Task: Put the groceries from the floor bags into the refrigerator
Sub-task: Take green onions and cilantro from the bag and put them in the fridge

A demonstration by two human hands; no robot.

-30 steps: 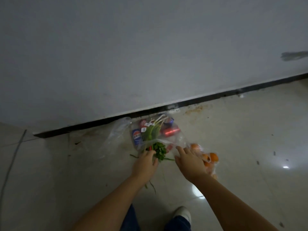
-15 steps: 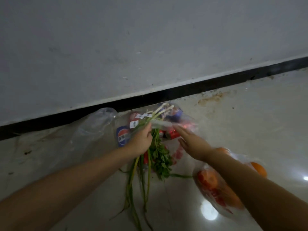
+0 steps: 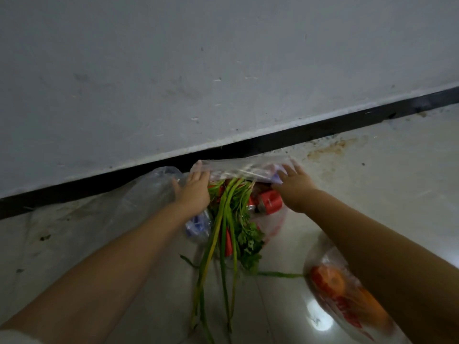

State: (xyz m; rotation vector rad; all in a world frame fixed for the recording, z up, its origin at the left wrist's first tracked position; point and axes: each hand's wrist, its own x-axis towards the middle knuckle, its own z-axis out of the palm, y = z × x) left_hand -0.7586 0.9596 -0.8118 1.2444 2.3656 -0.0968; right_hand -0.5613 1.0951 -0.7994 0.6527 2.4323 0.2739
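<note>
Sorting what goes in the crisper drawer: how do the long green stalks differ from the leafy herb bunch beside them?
The long green stalks are thin, smooth and pale, some yellowing; the leafy herb bunch is darker and frilly. The stalks trail far out over the floor tiles towards the camera, while the herbs end much shorter. Both spill from the mouth of the clear bag, whose film both hands are lifting.

You are looking down at a pale, glossy tiled floor (image 3: 372, 194) that meets a grey wall along a black skirting strip, with brownish stains near that strip on the right. On it lies a clear plastic bag (image 3: 154, 192) holding red cans (image 3: 269, 198) and green onions (image 3: 218, 234) with leafy herbs (image 3: 250, 242) spilling out toward you. Near it on the right sits a second bag of oranges (image 3: 332, 281).
</note>
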